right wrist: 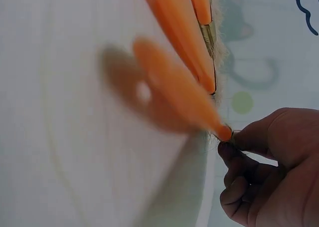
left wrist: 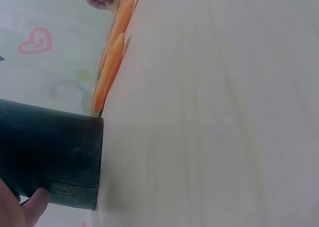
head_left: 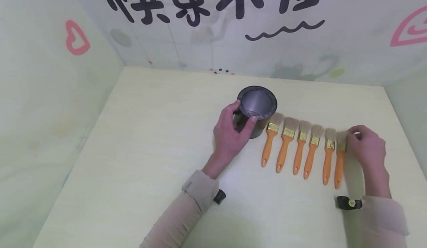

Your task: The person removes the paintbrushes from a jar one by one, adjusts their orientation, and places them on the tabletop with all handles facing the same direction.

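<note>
My left hand (head_left: 231,134) holds a dark cylindrical container (head_left: 257,101), thumb on its near rim and fingers round its left side. It stands upright with its mouth up; in the left wrist view its dark wall (left wrist: 55,154) fills the lower left. My right hand (head_left: 368,146) pinches the rightmost paintbrush (head_left: 339,166) near its bristles. In the right wrist view this brush's orange handle (right wrist: 174,82) tilts up over the table, casting a shadow. Several more paintbrushes (head_left: 301,148) with orange handles and gold-coloured ferrules lie in a row between container and right hand, bristles pointing away.
Everything lies on a pale table (head_left: 160,136). A printed backdrop (head_left: 200,44) with dark lettering rises behind its far edge, and side panels (head_left: 43,103) flank it. The leftmost brush's bristles sit right beside the container's base.
</note>
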Demonstrator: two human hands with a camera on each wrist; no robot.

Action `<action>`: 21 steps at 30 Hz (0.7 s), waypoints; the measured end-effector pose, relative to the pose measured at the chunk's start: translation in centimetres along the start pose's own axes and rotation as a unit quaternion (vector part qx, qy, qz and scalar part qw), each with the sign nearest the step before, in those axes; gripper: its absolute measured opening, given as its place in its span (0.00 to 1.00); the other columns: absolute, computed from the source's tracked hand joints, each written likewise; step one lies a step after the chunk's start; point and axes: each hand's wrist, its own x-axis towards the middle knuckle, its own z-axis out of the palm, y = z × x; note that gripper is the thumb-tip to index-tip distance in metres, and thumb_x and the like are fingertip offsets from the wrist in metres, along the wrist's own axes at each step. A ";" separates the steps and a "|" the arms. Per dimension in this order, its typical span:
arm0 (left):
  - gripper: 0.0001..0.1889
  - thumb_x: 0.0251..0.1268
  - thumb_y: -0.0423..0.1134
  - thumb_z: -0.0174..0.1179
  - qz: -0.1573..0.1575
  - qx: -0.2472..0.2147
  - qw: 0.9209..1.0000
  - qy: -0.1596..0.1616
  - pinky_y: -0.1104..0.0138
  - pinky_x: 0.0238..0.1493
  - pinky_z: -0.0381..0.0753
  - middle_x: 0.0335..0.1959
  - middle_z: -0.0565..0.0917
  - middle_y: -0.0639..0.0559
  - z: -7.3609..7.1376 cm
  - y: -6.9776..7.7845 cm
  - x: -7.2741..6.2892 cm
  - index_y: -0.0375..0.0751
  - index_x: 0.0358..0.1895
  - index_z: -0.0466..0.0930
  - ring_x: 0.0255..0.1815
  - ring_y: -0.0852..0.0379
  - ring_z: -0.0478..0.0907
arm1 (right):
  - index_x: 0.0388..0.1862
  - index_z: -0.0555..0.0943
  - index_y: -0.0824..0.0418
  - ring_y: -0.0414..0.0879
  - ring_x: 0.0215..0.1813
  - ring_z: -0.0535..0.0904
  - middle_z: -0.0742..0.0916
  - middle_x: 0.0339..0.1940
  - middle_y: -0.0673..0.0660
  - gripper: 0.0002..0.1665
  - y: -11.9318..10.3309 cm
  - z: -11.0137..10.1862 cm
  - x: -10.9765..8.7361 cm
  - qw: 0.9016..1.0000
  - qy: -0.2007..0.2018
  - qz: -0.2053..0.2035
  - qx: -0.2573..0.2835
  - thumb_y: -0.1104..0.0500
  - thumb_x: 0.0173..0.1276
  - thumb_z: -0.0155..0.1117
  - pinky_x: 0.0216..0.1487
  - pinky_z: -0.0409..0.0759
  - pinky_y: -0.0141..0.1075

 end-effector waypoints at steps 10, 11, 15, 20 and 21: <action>0.28 0.66 0.50 0.63 -0.007 0.003 1.000 -0.015 0.55 0.30 0.86 0.64 0.80 0.40 -0.4 -0.5 -0.1 0.35 0.62 0.73 0.37 0.46 0.80 | 0.68 0.71 0.72 0.74 0.56 0.73 0.77 0.62 0.79 0.31 0.3 1.1 0.3 0.999 -0.030 0.040 0.019 0.51 0.78 0.42 0.45 0.73 0.62; 0.28 0.66 0.50 0.63 -0.007 0.003 1.000 -0.016 0.55 0.30 0.86 0.64 0.80 0.40 -0.4 -0.6 -0.1 0.35 0.63 0.72 0.36 0.46 0.80 | 0.69 0.70 0.72 0.75 0.58 0.72 0.76 0.63 0.80 0.32 0.3 1.2 0.3 0.998 -0.033 0.043 0.026 0.51 0.78 0.41 0.47 0.72 0.64; 0.30 0.66 0.50 0.63 -0.016 -0.001 1.000 -0.019 0.55 0.32 0.87 0.63 0.80 0.41 -0.4 -0.7 0.0 0.35 0.65 0.71 0.46 0.47 0.83 | 0.77 0.60 0.72 0.78 0.64 0.70 0.73 0.67 0.83 0.38 0.4 1.1 0.3 0.997 -0.045 0.049 0.050 0.51 0.76 0.39 0.54 0.73 0.70; 0.33 0.66 0.52 0.63 -0.045 -0.002 0.998 -0.035 0.54 0.38 0.89 0.65 0.80 0.42 -0.7 -0.6 0.0 0.40 0.70 0.68 0.60 0.45 0.82 | 0.82 0.48 0.71 0.80 0.67 0.66 0.67 0.70 0.85 0.42 0.7 0.8 0.2 0.995 -0.064 0.034 0.073 0.47 0.79 0.36 0.59 0.70 0.73; 0.35 0.66 0.53 0.63 -0.056 0.002 0.998 -0.041 0.53 0.39 0.89 0.67 0.79 0.42 -0.8 -0.6 -0.2 0.42 0.72 0.66 0.61 0.44 0.82 | 0.82 0.46 0.71 0.81 0.67 0.65 0.67 0.70 0.85 0.43 0.8 0.7 0.2 0.995 -0.066 0.027 0.075 0.46 0.80 0.35 0.59 0.69 0.74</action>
